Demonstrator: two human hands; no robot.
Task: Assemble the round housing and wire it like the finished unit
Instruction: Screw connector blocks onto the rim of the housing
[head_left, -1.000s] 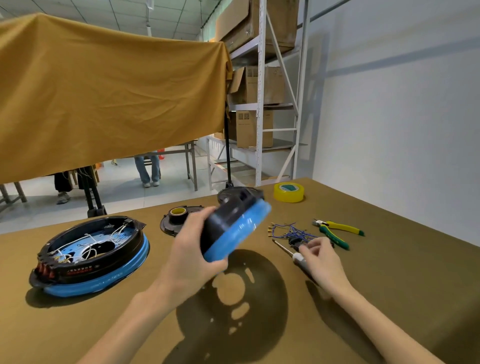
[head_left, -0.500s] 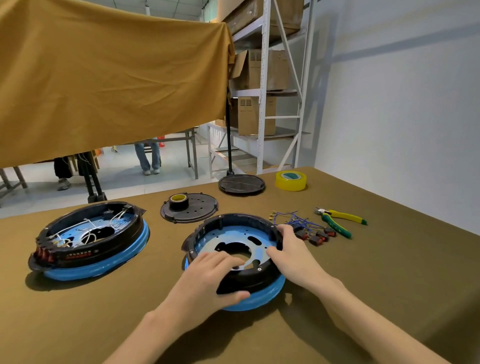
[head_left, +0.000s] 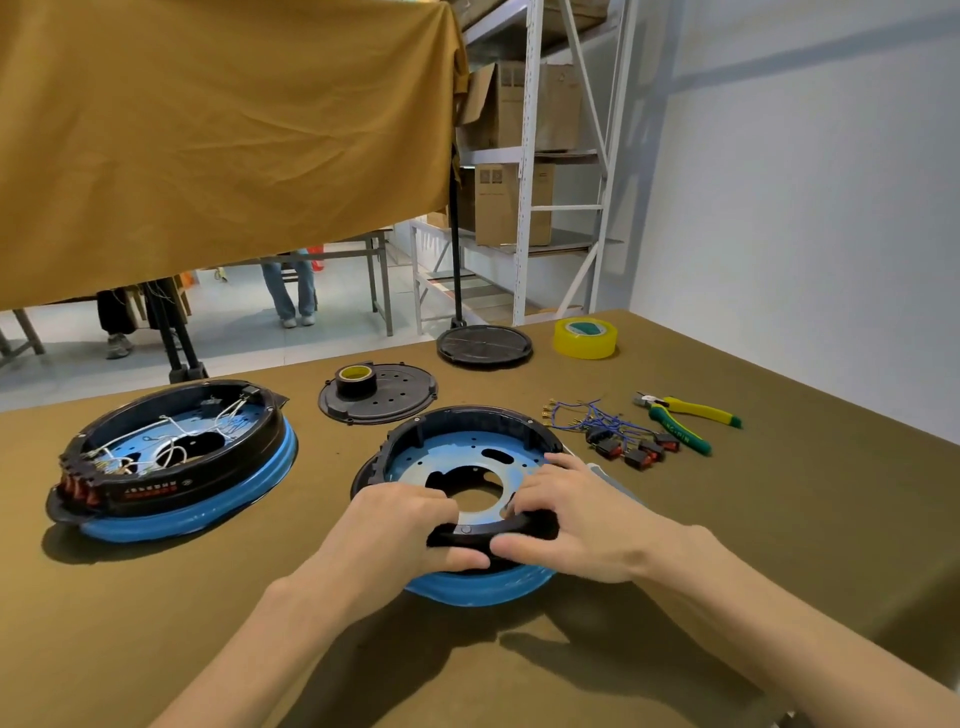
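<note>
Black plastic rim at lower centre is gripped by both the left hand (head_left: 400, 525) and right hand (head_left: 561, 519), fingers curled over the round housing (head_left: 467, 457). Uneven pressing could misseat that ring; blue wires (head_left: 592, 415) wait centre-right, finished unit (head_left: 171, 462) left.

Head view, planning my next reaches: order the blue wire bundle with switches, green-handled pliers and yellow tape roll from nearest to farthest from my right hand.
From the right hand on the housing's near rim:
1. Blue wire bundle with switches, just beyond, to the right.
2. Green-handled pliers, farther right.
3. Yellow tape roll, at the table's far edge.
</note>
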